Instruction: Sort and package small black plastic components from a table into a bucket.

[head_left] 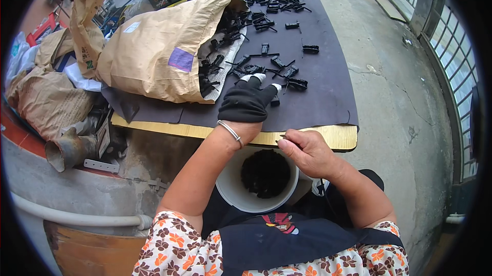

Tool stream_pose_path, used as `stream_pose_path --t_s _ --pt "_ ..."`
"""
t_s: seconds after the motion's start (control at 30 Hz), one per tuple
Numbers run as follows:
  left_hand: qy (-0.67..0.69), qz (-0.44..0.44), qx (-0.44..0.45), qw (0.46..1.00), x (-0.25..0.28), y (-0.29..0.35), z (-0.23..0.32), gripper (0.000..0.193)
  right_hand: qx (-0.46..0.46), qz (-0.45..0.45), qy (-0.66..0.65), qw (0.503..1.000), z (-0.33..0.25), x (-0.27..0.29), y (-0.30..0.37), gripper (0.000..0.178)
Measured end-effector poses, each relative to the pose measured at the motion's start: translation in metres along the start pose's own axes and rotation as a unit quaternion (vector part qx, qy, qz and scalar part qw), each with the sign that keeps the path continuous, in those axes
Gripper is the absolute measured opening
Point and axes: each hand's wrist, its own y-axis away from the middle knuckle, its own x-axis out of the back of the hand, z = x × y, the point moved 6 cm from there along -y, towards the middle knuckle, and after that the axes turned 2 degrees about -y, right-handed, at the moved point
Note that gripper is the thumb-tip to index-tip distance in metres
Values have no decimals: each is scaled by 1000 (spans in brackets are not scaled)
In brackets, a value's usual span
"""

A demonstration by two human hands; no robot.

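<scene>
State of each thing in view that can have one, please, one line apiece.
Sack: on its side, mouth open, black parts inside.
Black parts: loose, scattered on the mat.
Mat: spread over the table, front edge uncovered.
Bucket: open, dark contents, kind unclear.
Left hand: gloved, fingers extended at the parts.
Right hand: bare, pinching a small dark object.

Parts [310,49] are black, the sack [148,53] tan, sleeves [171,245] floral.
</scene>
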Motion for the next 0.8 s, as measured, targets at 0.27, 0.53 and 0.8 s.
stream_pose_path --t_s 0.27,0.53,0.8 --pt "32 -113 49 992 -30 -8 -7 21 -1 -5 -6 1000 6 1 -1 26" --pt "222 98 68 968 21 45 6 23 61 77 30 995 -3 2 2 13" --pt "203 59 79 974 30 61 43 31 85 88 31 992 -12 0 -1 22"
